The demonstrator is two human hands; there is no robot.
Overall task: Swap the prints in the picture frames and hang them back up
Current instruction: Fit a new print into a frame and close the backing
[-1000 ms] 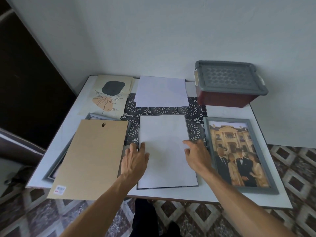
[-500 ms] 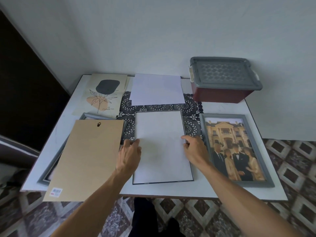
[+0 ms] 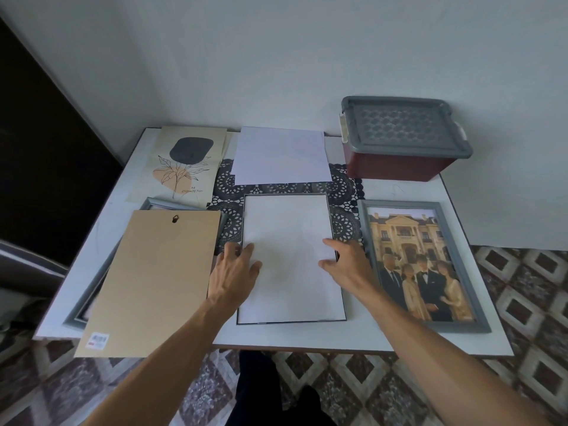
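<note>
White paper (image 3: pixel 289 272) lies blank side up in the thin dark frame (image 3: pixel 292 321) at the middle of the surface (image 3: pixel 399 192). The left hand (image 3: pixel 235 272) and right hand (image 3: pixel 347 262) are at its side edges, fingers apart and laid on it, pressing rather than gripping as far as shows. The swap looks about midway: the botanical print (image 3: pixel 184 161) lies loose at far left, the brown backing board (image 3: pixel 153 281) rests unfastened over its grey frame (image 3: pixel 76 318), the photo frame (image 3: pixel 461 327) at right has its picture in, and nothing is hung.
</note>
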